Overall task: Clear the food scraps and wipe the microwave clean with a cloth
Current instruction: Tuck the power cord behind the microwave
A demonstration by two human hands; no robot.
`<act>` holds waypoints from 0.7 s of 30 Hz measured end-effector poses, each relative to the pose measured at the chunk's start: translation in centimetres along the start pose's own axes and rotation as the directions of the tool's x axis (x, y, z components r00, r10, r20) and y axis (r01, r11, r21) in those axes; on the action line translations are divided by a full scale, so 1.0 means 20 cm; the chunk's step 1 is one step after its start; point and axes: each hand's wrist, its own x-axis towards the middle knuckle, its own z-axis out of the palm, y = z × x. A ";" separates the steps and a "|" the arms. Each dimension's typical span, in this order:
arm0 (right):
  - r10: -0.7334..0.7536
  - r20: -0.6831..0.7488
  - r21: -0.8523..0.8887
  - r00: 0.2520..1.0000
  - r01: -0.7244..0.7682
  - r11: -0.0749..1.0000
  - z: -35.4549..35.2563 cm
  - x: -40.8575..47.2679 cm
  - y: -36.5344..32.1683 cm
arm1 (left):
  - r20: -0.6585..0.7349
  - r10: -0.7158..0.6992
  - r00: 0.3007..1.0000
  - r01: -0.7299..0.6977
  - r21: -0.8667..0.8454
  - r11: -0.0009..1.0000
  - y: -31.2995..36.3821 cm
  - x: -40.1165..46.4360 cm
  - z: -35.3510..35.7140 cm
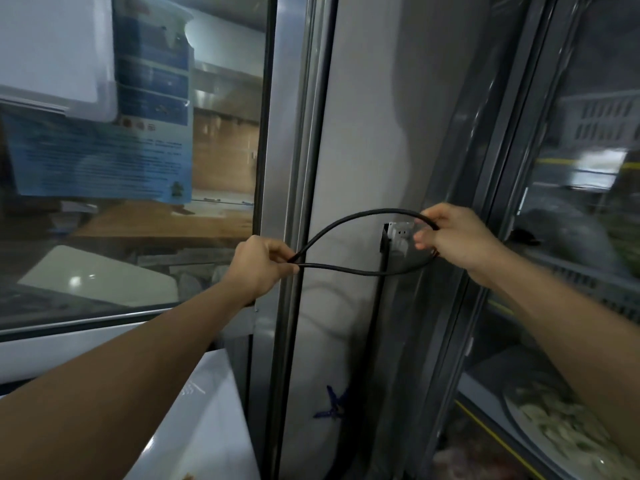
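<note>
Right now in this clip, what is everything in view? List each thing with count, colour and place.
cable: one, black, looped in front of the steel panel, held between both hands
socket: one, white, on the panel behind the loop
steel panel: one, grey, centre, upright
window: one, glass, left, with reflections
poster: one, blue, on the window, upper left
clip: one, blue, low on the panel; too blurred to be sure what it is
glass door: one, dark frame, right
plate of food: one, pale, behind the glass, lower right
left hand: pinches the cable where it crosses
right hand: holds the loop's far end
</note>
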 end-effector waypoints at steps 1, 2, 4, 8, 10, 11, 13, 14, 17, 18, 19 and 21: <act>-0.034 0.017 -0.050 0.999 0.035 0.998 0.02 0.00 -0.02 | 0.006 0.016 1.000 -0.016 0.022 1.000 0.00 0.00 -0.01; -0.066 0.037 -0.079 0.997 0.069 0.994 0.04 0.00 -0.05 | 0.010 0.029 1.000 -0.029 0.039 0.999 0.01 -0.01 -0.02; -0.114 0.096 -0.095 0.989 0.123 0.988 0.12 0.01 -0.09 | 0.010 0.044 0.999 -0.044 0.056 0.997 0.01 -0.01 -0.04; -0.148 0.137 -0.020 0.979 0.152 0.988 0.23 -0.01 -0.12 | 0.008 0.036 0.999 -0.036 0.061 0.997 -0.02 0.00 -0.06; -0.145 0.094 0.024 0.985 0.143 0.989 0.23 -0.01 -0.08 | 0.036 0.017 0.999 -0.020 0.082 0.996 -0.06 0.00 -0.07; -0.136 0.072 0.047 0.988 0.133 0.990 0.22 0.00 -0.05 | 0.074 0.001 0.997 -0.008 0.101 0.995 -0.08 0.00 -0.08; -0.099 0.050 0.097 0.994 0.094 0.991 0.22 -0.01 0.02 | 0.183 -0.047 0.982 0.015 0.170 0.985 -0.14 -0.01 -0.06; -0.072 0.050 0.114 0.996 0.066 0.991 0.22 -0.01 0.05 | 0.230 -0.072 0.970 0.022 0.216 0.976 -0.17 -0.01 -0.05; 0.008 0.041 0.091 0.999 -0.012 0.996 0.26 -0.02 0.17 | 0.255 -0.099 0.962 0.029 0.266 0.964 -0.25 -0.02 -0.02; 0.009 0.027 0.052 1.000 -0.011 0.999 0.28 -0.03 0.21 | 0.235 -0.094 0.967 0.031 0.262 0.965 -0.26 -0.02 -0.02; -0.011 0.011 -0.025 1.000 0.011 1.000 0.31 -0.04 0.24 | 0.220 -0.087 0.972 0.027 0.262 0.965 -0.27 -0.01 -0.03; -0.110 0.026 -0.256 0.994 0.113 0.960 0.38 -0.06 0.26 | 0.223 -0.075 0.972 0.010 0.277 0.961 -0.28 0.00 -0.06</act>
